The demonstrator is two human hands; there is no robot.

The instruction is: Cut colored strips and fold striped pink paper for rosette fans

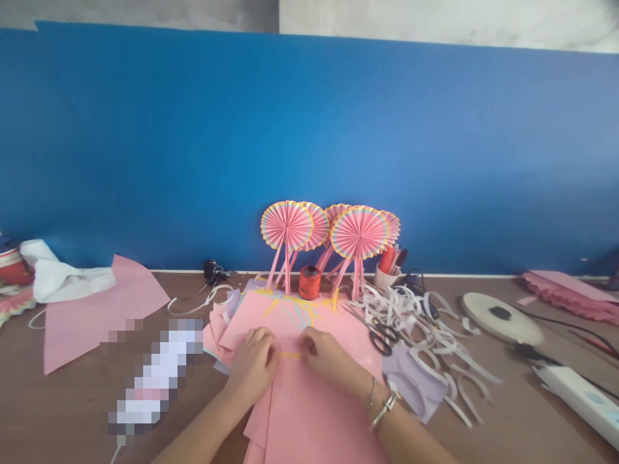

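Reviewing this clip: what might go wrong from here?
The thin yellow strip between the left hand and right hand could crease or tear if pulled hard.
The scissors lie against a tangle of white strips, so picking them up might drag some along.
The paper fans stand on slim legs near the pink sheets; a bump might topple them.

No readable text anywhere, tbh. The white power strip (583, 401) right of the pink paper stack (319, 412) has bluish marks, way too blurry to make out. Whatever's left of that stack is a pixelated object (159, 370), so nothing legible there either.
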